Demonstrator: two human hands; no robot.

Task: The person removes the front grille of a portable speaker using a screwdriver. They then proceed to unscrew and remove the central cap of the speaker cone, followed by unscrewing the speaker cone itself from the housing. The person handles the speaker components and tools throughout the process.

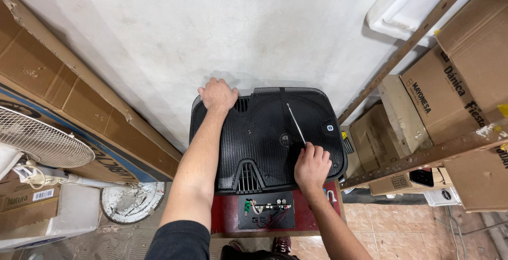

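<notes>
I am working on the black speaker cabinet (264, 138) that lies grille-up on the small red table (225, 217) at the centre of the frame, its far edge against the white wall (211, 27). My left hand (217, 95) rests on the cabinet's upper left corner, fingers curled over the rim and pressed down, which I take to be bracing. My right hand (312, 166) sits at the lower right of the grille, fingers closed around the handle of a long screwdriver (296, 124) whose thin shaft slants up and left across the mesh, its tip lying just right of the dark centre strip near the top. I judge that I am at the fastening stage, seeking a screw in the grille (I cannot make out any screw head from here). The next move, I reckon, calls for the tip to be stood up into a recess while the left hand holds firm. A black circuit panel (265, 210) with wires lies on the table just below the cabinet.
</notes>
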